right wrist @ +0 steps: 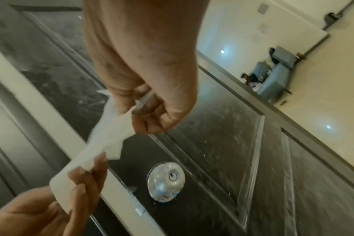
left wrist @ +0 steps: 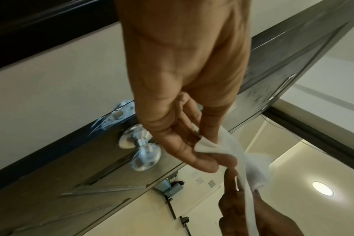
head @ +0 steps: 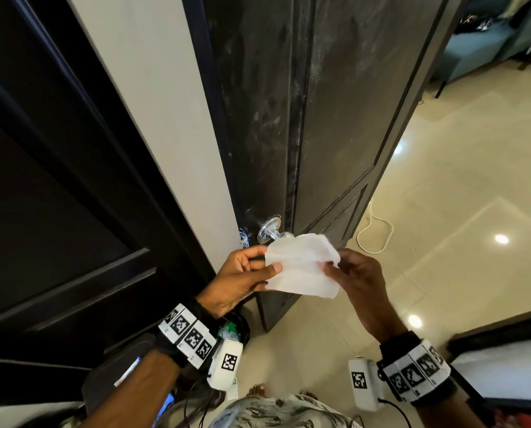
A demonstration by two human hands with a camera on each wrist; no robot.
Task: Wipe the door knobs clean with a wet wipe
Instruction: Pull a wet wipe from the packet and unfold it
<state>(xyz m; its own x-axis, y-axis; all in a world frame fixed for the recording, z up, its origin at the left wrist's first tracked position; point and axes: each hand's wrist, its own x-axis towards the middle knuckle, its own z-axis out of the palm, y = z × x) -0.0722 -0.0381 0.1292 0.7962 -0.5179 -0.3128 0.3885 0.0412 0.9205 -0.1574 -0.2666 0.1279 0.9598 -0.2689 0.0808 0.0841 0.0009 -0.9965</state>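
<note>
A white wet wipe [head: 301,267] is stretched flat between both hands, just below and in front of the silver door knob [head: 272,230]. My left hand [head: 245,273] pinches its left edge with thumb and fingers. My right hand [head: 347,270] pinches the right edge. The knob [left wrist: 144,157] sticks out of the dark grey door [head: 329,118], a short way from the left hand's fingers [left wrist: 200,161]. In the right wrist view the knob [right wrist: 166,182] with its keyhole lies below the wipe [right wrist: 103,142]. Neither hand touches the knob.
The door stands ajar, with its white edge [head: 165,118] and a dark frame [head: 57,180] to the left. A white cable [head: 375,233] lies on the glossy tiled floor. A blue sofa [head: 486,47] stands far back right. A bag of items [head: 233,332] sits by the door's foot.
</note>
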